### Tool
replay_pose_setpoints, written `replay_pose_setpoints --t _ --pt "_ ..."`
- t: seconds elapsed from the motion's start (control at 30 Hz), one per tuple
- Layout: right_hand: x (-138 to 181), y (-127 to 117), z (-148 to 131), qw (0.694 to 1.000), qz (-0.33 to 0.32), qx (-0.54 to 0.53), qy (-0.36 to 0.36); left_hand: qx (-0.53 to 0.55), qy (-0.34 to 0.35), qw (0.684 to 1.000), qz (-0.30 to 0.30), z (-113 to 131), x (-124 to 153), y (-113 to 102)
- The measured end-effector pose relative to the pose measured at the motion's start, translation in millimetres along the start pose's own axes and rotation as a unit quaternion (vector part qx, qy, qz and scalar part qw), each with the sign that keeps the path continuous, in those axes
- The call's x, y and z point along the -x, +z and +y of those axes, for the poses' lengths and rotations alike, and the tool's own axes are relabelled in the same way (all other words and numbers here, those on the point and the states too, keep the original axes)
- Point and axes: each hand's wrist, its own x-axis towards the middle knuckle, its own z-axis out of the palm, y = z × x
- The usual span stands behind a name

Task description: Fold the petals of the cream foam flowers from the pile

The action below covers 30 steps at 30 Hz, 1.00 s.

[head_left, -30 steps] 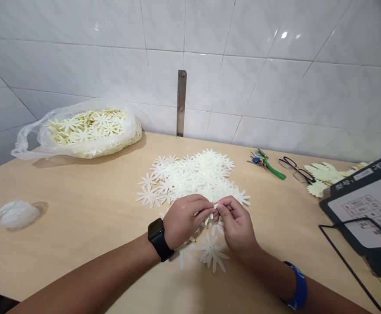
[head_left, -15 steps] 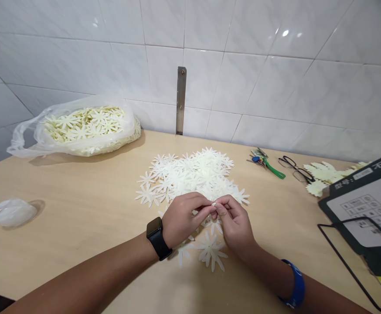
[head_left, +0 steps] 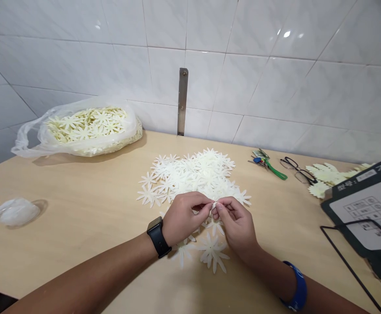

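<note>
Between my fingertips is a small white petal piece (head_left: 214, 205), mostly hidden by the fingers. My left hand (head_left: 187, 216), with a black watch on its wrist, pinches it from the left. From the right, my right hand (head_left: 238, 224), with a blue wristband on the forearm, pinches it as well. Just beyond the hands lies a heap of white flower-shaped cutouts (head_left: 200, 174) with pointed petals. Nearer to me, a single flower cutout (head_left: 212, 252) lies flat on the table below the hands, and others are partly covered by them.
A clear plastic bag (head_left: 103, 149) full of pale flower cutouts stands at the back left. At the left edge lies a white plastic-wrapped lump (head_left: 17, 212). Keys with a green strap (head_left: 275, 171), glasses (head_left: 303, 175), yellowish cutouts (head_left: 328, 173) and a dark printed box (head_left: 370, 205) are on the right.
Both hands stay pinched together in nearly the same place, with slight finger movement around the white piece. The whole view has shifted a little.
</note>
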Motion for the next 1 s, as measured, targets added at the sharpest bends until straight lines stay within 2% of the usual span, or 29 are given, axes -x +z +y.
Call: replay_pose_setpoints --t 0.2,0.33,0.4,0.6,0.73,0.9,1.0 --pt "-1.6 -2.3 3.3 0.998 0.051 0.008 0.029 0.116 -0.149 0.98 0.059 -9.3 -14.2 -16.3" --pt "-2.3 -2.9 5.5 0.997 0.063 0.007 0.032 0.203 -0.217 0.951 0.091 -21.8 -25.6 -32.2" --pt "-1.8 -3.0 6.3 0.997 0.066 0.005 0.031 0.22 -0.229 0.941 0.113 -27.2 -29.2 -38.6" --pt "-0.3 -3.4 8.9 0.997 0.066 -0.008 0.046 0.183 -0.215 0.94 0.193 -35.8 -33.8 -54.2" --pt "-0.7 -2.9 8.5 0.997 0.058 -0.012 0.047 0.105 -0.151 0.951 0.249 -36.2 -34.5 -60.3" --pt "-0.5 -1.7 7.7 0.997 0.058 -0.011 0.04 0.014 -0.111 0.962 0.248 -39.7 -33.5 -63.3" --pt "-0.1 -1.4 8.1 0.997 0.06 -0.008 0.039 -0.108 -0.064 0.969 0.213 -42.2 -31.6 -62.7"
